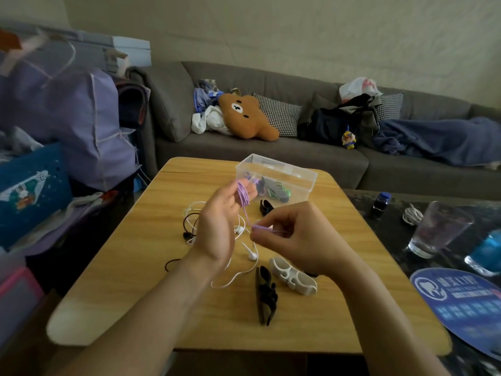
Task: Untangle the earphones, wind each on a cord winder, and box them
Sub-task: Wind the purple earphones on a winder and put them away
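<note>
1. While the grey sofa [271, 156] with its bear cushion [248, 116] fills the back of the room, the work happens on the small wooden table [189, 308] in front of it, and that is where everything for the job lies.

2. Toward the far edge of the table stands a clear plastic box [295, 175], open at the top, with a green-and-grey wound set and some purple cord already inside, so I judge part of the boxing is done.

3. Both hands hang above the middle of the table: the left hand [219, 226] is raised with its fingers curled, and the purple earphone cord [242, 195] is looped in several turns round them.

4. The right hand [292, 240] pinches the loose tail of that same cord between thumb and fingertips, close by the left hand.

5. To my eye the step in hand is gathering the purple cord into a coil before it goes on a winder.

6. A white winder [292, 276] and a black winder [264, 294] lie side by side nearest the person, and another black one [264, 206] sits just beside the box.

7. White earphones [250, 253] and a black cord [189, 226] lie loose under the hands, seemingly crossing.

8. Next, I think, the coil needs moving to a winder without slipping loose.
</note>
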